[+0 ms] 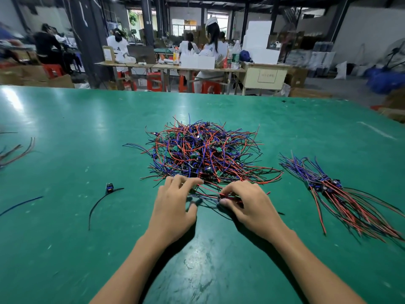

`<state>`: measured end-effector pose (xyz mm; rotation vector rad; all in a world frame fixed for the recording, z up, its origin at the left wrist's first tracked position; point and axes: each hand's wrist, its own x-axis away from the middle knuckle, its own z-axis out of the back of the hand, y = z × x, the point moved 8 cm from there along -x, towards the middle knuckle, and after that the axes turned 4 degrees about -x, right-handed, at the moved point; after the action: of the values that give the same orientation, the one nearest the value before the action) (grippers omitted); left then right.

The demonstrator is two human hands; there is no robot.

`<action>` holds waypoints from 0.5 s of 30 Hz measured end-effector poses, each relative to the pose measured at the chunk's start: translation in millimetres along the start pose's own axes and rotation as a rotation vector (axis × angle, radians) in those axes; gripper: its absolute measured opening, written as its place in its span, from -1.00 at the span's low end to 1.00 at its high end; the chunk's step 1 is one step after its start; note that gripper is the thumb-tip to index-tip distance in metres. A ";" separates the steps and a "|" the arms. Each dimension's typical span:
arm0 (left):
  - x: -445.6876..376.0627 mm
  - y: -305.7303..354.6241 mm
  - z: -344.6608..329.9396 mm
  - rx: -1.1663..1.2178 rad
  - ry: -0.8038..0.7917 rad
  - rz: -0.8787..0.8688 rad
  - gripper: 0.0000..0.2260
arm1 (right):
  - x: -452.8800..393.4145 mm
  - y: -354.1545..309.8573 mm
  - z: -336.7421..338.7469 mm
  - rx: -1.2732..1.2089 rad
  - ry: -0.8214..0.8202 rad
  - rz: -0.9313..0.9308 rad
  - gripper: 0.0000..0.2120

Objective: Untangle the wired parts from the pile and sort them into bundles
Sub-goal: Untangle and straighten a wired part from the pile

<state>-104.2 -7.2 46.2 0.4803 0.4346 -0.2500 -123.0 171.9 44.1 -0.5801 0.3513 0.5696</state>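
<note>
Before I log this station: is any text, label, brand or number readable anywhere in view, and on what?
None can be quoted as it reads.
White paper sign on the beige desk front: characters too blurred.
Label on the clear plastic bottle: green, too small.
Label on the orange drink bottle: blurred.
Brown cardboard box with a white label: unreadable.
Tangled pile of red and blue wired parts: no print readable.

The tabletop (65,150) wears a smooth green mat with a soft sheen, catching pale glare on the far left, and is scuffed and flecked white nearer in. The pile (203,152) is thin red, blue and black plastic-coated wires, slightly glossy, with small green circuit boards among them. The bundle (337,194) on the right shows the same glossy insulation.
</note>
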 end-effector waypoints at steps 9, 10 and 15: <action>4.9 16.0 4.2 0.257 0.109 -0.036 -0.71 | 6.3 -21.9 35.4 -0.111 0.354 0.130 -0.80; 4.9 14.5 7.5 0.281 0.147 -0.021 -0.72 | 6.7 -19.2 37.9 -0.100 0.369 0.108 -0.79; 6.4 13.4 20.7 0.354 0.275 -0.001 -0.87 | 8.8 -7.2 49.2 -0.174 0.477 0.040 -0.83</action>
<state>-87.1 -6.8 65.0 0.8668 0.6630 -0.2639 -104.3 200.1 81.5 -0.8803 0.7695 0.4992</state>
